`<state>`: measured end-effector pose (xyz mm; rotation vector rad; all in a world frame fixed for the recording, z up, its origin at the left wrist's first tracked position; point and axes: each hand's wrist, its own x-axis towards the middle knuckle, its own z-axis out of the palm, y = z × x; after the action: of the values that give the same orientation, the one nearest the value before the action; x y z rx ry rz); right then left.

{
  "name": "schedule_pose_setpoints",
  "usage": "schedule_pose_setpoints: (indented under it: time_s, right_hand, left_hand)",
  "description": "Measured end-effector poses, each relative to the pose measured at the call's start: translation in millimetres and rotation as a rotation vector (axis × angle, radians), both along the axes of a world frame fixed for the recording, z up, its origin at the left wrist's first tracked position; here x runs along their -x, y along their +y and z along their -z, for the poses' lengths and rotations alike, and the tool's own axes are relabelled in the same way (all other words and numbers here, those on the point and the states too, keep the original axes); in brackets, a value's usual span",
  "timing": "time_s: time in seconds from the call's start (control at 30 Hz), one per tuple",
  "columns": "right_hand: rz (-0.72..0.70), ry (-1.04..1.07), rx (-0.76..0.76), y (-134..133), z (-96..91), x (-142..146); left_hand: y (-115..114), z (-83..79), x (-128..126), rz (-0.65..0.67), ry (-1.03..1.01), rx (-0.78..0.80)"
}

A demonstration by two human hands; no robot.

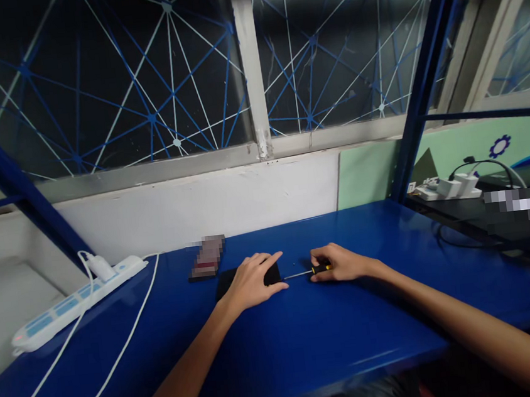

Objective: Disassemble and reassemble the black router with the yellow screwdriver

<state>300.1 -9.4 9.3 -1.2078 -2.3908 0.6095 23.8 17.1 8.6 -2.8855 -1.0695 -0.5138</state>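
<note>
Head view: on the blue table (308, 339), the left hand (253, 280) lies over a flat black object (225, 281), thumb and forefinger spread wide. The right hand (335, 262), fingers curled closed, grips a black-and-yellow screwdriver (318, 270), its shaft pointing left toward the object's right edge; whether the tip touches is hard to tell.

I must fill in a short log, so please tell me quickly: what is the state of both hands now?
Left hand: open, thumb and fingers spread over a black object.
Right hand: closed, holding a screwdriver.
</note>
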Motion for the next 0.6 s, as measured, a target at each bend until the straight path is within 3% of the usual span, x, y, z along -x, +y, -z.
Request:
schedule_pose_setpoints:
  time_s: [0.6]
  right_hand:
    - [-0.003,-0.025,-0.057,4.1,5.0,-3.1]
  left_hand:
    - [-1.3,-1.3,-0.6,-0.006,0.006,0.000]
